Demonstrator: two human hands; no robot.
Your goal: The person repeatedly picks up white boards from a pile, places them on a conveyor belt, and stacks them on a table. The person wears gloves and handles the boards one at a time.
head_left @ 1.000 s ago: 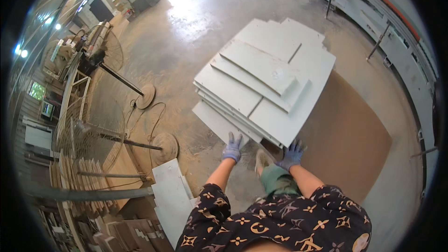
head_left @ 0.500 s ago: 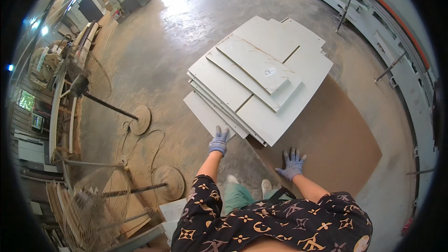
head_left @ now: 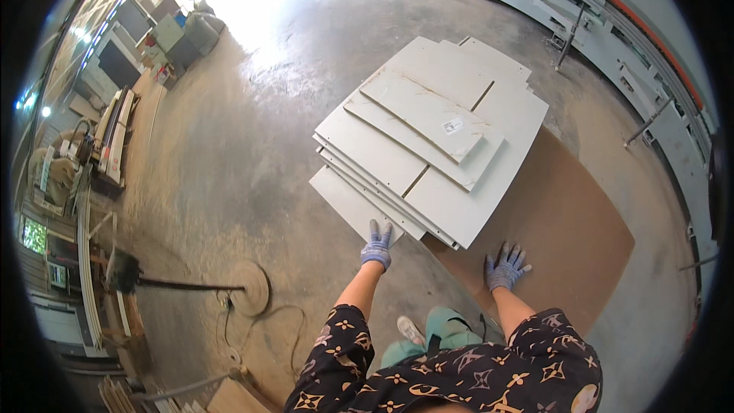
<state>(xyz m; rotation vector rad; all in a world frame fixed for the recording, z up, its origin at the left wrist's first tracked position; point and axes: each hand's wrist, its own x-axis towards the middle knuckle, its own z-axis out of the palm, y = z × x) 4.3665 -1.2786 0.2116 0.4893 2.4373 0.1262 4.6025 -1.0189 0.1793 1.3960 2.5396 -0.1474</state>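
My left hand (head_left: pixel 376 247), in a blue-grey work glove, rests with fingers stretched over the near edge of a low white panel (head_left: pixel 348 197); its thumb cannot be made out. This panel sticks out from beneath a stack of white panels (head_left: pixel 459 218) with dark grooves and small holes along the edges. My right hand (head_left: pixel 507 266), gloved alike, lies open with fingers spread on a large brown board (head_left: pixel 562 237) under the stack's right side. Two smaller panels top the pile, and the upper one (head_left: pixel 420 113) has brownish streaks and a white label.
A round-based stand (head_left: pixel 251 288) with a dark pole and a cable lies to the left on the dusty floor. A long pale machine (head_left: pixel 604 53) with support legs runs along the right. Timber and boards (head_left: pixel 115 138) line the left wall.
The view has shifted, so the stack sits slightly lower and to the right. Both hands stay on their boards, the right one slightly farther right. One shoe has gone out of sight.
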